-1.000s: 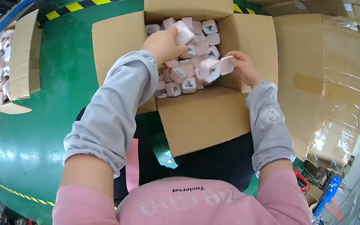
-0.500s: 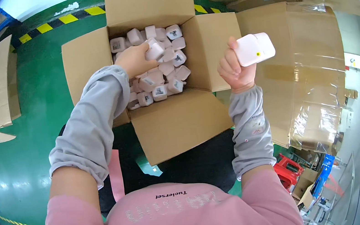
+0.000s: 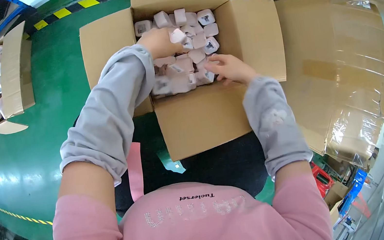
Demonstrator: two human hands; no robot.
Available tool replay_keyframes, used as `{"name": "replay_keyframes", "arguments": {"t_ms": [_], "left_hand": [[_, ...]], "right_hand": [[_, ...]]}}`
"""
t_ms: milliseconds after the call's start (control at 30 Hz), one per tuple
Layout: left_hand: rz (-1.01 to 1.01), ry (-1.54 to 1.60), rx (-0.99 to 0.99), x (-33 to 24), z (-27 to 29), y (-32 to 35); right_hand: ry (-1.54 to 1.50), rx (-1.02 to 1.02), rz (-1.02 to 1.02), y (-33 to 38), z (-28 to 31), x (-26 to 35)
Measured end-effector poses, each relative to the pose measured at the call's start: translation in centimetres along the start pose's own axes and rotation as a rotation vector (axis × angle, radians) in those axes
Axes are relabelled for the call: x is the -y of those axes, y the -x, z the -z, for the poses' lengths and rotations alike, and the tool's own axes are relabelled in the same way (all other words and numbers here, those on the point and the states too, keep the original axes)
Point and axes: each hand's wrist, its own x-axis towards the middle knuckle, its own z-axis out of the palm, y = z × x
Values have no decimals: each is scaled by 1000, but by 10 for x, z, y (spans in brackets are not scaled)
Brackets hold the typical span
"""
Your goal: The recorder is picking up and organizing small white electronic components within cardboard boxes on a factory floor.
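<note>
An open cardboard box [image 3: 203, 128] stands in front of me, with many small pale pinkish-white rounded cases [image 3: 198, 40] heaped inside. My left hand [image 3: 158, 43] reaches in over its left side, fingers closed on a white case [image 3: 177, 36] that shows beyond the fingertips. Low at the box's right front corner is my right hand [image 3: 233, 68], open above the heap, its fingers apart and no case in them. A blurred pale case [image 3: 174, 84] lies or moves near the front wall. Part of the heap is hidden under my left hand.
A second cardboard box [image 3: 17, 71] with similar cases stands on the green floor [image 3: 57, 85] at the far left. Large taped cartons [image 3: 336, 65] fill the right side. Black-and-yellow floor tape [image 3: 88, 3] runs behind. Red and blue items [image 3: 354, 190] lie lower right.
My right hand has come down and left into the box and no longer holds the white case it held up. My left hand stays over the heap with a case. The view has shifted.
</note>
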Motion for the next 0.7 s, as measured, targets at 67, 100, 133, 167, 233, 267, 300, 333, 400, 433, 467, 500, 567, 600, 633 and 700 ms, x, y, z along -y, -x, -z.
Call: {"name": "replay_keyframes", "arguments": {"t_ms": [67,100,133,167,233,267,300,333,400,433,467,500,567,600,633,700], "left_hand": [[44,-91,-123,17,-11,-1],[47,-75,-168,14,-10,-1],[51,-57,-218,12,-9,-1],[-8,-18,-306,6,-10,-6],[-66,105,-311,-13,-4,-15],[-77,102,-344,-12,-5,-17],[-66,101,-345,-12,-2,-12],[-81,133,-348,-14,0,-9],[-46,119,-368,15,3,12],[-49,127,-373,19,3,12],[-66,139,-420,22,1,7],[-88,152,-465,22,-1,0],[-121,163,-464,20,2,-4],[-105,172,-415,17,2,-8],[-89,179,-367,15,2,-10],[-110,183,-336,19,0,-15]], "right_hand": [[324,-134,42,-43,-16,-24],[536,-204,121,-67,-25,-51],[527,-169,-35,-90,-37,-77],[428,-311,66,-112,-41,-109],[364,-500,169,-128,-33,-137],[217,-511,85,-130,-33,-140],[69,-512,-10,-125,-33,-138],[-17,-344,21,-122,-18,-135],[-736,37,93,-84,-29,-74],[-924,161,168,-63,-15,-54],[-1027,251,241,-44,0,-40],[-1128,336,317,-27,14,-30],[-1124,391,448,3,30,-12],[-1125,403,476,22,37,-6],[-1114,360,496,38,43,-5],[-1109,274,528,73,54,4]]}}
